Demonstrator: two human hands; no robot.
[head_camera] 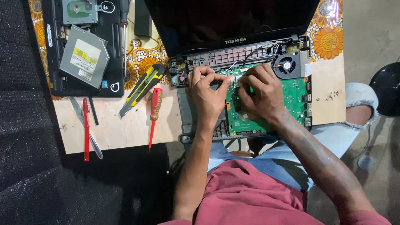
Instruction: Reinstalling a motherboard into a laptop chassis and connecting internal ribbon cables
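The fingers [239, 80] of both hands meet at the far edge of the green circuit board [291, 98], pinched together over something small and pale there; what exactly they grip is hidden under the knuckles, so I cannot tell whether it is a connector or a cable end. The left hand [208, 93] lies curled over the board's left part, the right hand [260, 93] over its middle. The board sits in the opened laptop base [185, 112], near the right end of the wooden surface [121, 125], with the round fan [286, 65] at its far right corner and the dark screen [225, 18] tilted away beyond it.

Such a board is likely light and stiff but fragile: best held by its bare edges, not by parts or thin wires.

To the left lie a red screwdriver [155, 110], a yellow utility knife [141, 88], a second red tool [86, 129], and, farther left, a silver disc drive [84, 56] resting on a black laptop [62, 83].
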